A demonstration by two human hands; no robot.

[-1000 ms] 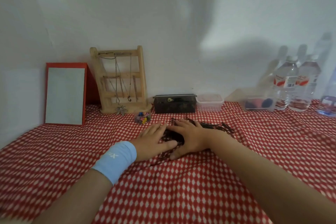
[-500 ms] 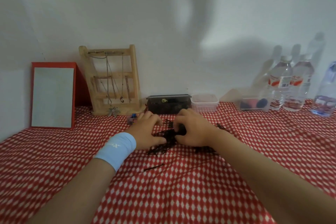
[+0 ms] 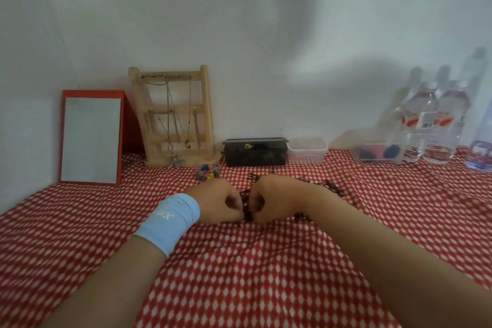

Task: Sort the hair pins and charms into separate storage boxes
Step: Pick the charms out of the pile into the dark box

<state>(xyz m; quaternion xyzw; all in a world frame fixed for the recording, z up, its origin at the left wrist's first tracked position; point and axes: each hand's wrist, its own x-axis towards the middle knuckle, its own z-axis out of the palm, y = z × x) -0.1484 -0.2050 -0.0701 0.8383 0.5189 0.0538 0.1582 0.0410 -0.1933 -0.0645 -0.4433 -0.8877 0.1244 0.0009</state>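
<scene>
on the red checked cloth [image 3: 239,274], the left hand [image 3: 217,201] and right hand [image 3: 277,198] curl together, both grasping a dark bunch of hair pins [image 3: 246,205] between them. a black box [image 3: 255,152] and a clear box [image 3: 307,150] stand behind.

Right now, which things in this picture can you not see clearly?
- Hair pins, head view: mostly hidden under the left hand and right hand.
- Dark box: contents too dim.
- Small charms: too small and blurred.
- Rightmost bottle: cut by the right edge.
</scene>
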